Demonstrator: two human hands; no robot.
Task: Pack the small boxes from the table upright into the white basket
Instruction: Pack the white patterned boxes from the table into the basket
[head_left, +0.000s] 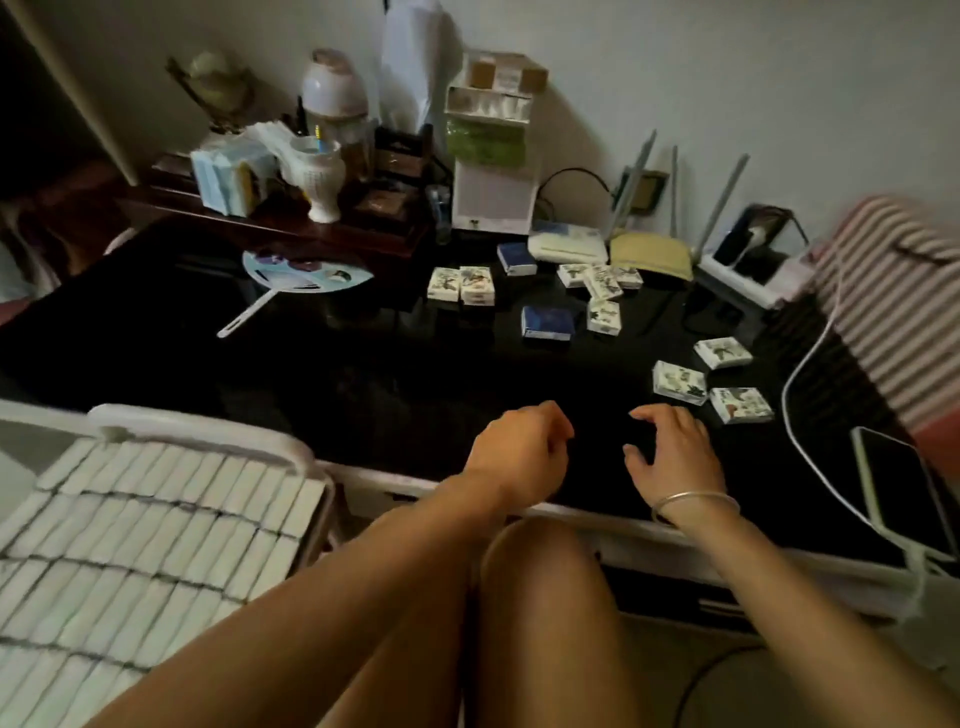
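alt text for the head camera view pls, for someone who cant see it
A person's left hand and right hand hover, holding nothing, over a dark table where small boxes lie scattered, mostly to the right and far side. At lower left, a white basket holds tight rows of packed boxes standing upright.

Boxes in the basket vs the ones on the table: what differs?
Basket boxes stand upright in tight rows, narrow white edges up; table boxes lie scattered, printed faces showing. Basket boxes all look white; two table boxes are blue. Both look like the same small cartons.
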